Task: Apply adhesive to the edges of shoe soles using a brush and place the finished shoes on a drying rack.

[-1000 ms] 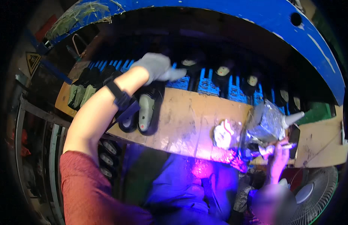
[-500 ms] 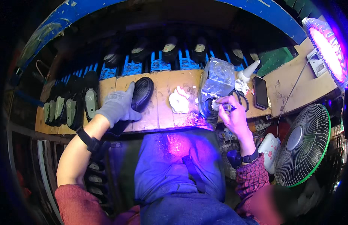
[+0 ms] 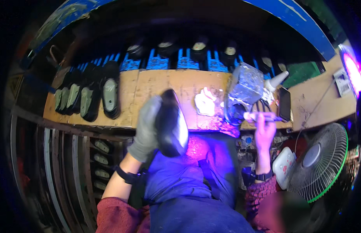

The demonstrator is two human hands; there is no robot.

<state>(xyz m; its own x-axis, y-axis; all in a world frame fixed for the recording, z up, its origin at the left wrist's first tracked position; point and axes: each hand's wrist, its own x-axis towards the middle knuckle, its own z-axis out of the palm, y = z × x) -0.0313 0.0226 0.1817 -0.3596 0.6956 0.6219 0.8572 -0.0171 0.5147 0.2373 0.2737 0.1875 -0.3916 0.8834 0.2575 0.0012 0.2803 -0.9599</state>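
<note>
Clock directions were taken from the centre of the view. The left hand [image 3: 146, 126], in a grey glove and just inside 9 o'clock, held a black shoe [image 3: 168, 126] by its left side; its fingertips were hidden behind the shoe, so their spread could not be told. The shoe stood near the centre, tilted lengthwise above the front edge of the bench [image 3: 165, 91]. Half a second earlier a dimpled dark face had been uppermost over the board; the shoe had since been turned and drawn toward the wearer, so that a bright, pale face looked toward 3 o'clock. This was judged to put that face on the side of the bare right hand [image 3: 265, 130]. There, just past 3 o'clock, thumb and fingers were pinched narrowly around a pale-tipped tool [image 3: 251, 115]. Its tip, earlier inside the mouth of the wrapped container [image 3: 246, 85] at 2 o'clock, now showed near the mouth's right rim; contact could not be told. Other shoes [image 3: 110, 97] stood between 9 and 10 o'clock, a white wad [image 3: 205, 103] near 2 o'clock.
</note>
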